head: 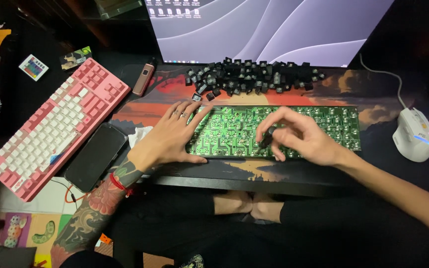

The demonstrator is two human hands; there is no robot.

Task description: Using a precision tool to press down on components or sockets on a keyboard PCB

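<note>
From the head camera, a bare green circuit board (274,130) lies lengthwise on a printed desk mat (140,106) near the front edge of the counter (398,168), square to the person so both hands reach it. The left hand (172,136) lies flat and spread across the board's left end, fingers loose, thumb along its front edge, apparently pinning it so it cannot slide; it grasps nothing. The right hand (301,136) hovers over the board's middle, fingers curled, pinching a small dark part (268,138) between thumb and fingertips just above the board. A heap of black keycaps (254,77) sits behind the board, below the monitor (274,30), within reach. A pink keyboard (58,124) and a phone (96,156) lie toward the counter's left edge, a white mouse (414,135) toward the right.
</note>
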